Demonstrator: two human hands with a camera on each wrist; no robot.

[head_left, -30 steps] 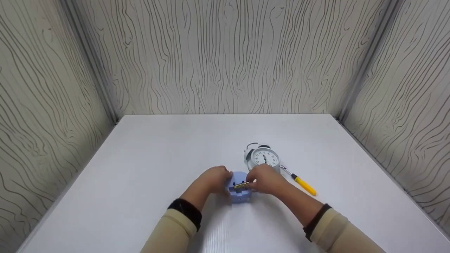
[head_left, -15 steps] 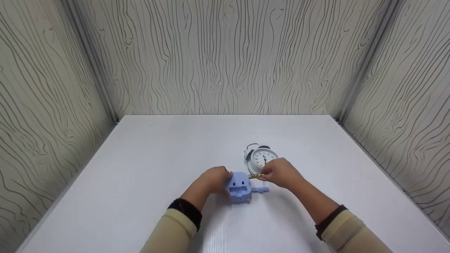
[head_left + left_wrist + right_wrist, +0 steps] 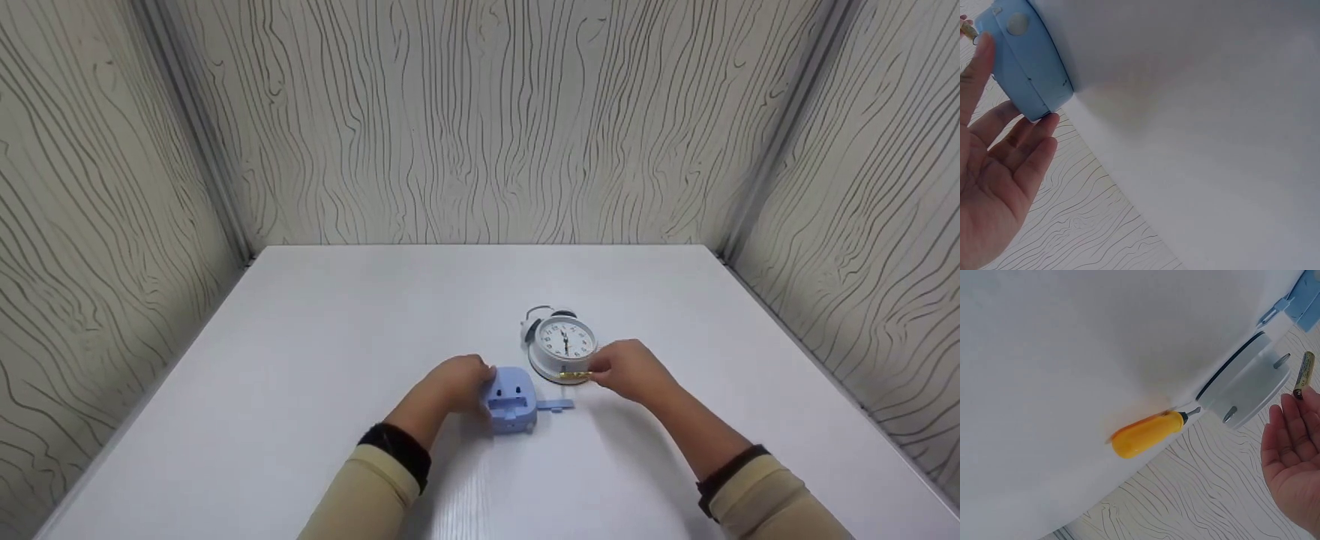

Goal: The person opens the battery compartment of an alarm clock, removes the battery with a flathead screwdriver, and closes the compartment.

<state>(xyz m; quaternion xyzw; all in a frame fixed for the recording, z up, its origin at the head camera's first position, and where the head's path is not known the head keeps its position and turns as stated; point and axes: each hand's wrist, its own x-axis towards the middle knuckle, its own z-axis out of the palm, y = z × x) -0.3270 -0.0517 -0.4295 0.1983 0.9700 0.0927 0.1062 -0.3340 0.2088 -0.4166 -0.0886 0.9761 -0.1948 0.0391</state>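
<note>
My right hand (image 3: 634, 373) has drawn away from the blue clock (image 3: 512, 400) since a second ago, carrying the battery (image 3: 575, 374) rightward until it now sits in front of the white alarm clock (image 3: 562, 345). I see the battery pinched at the fingertips of that hand, lying roughly level just at the lower edge of the white clock's face; in the right wrist view the battery (image 3: 1303, 375) stands at the tips of my fingers (image 3: 1292, 422), just beside the back of the white alarm clock (image 3: 1247, 391).

My left hand (image 3: 457, 384) holds the blue clock from its left side, fingers (image 3: 1027, 143) straight against the case (image 3: 1024, 62), and the clock rests on the white table (image 3: 337, 337). A small blue cover (image 3: 555, 406) lies on the table just right of the blue clock. The yellow screwdriver (image 3: 1148, 433) lies on the table beside the white alarm clock.
</note>
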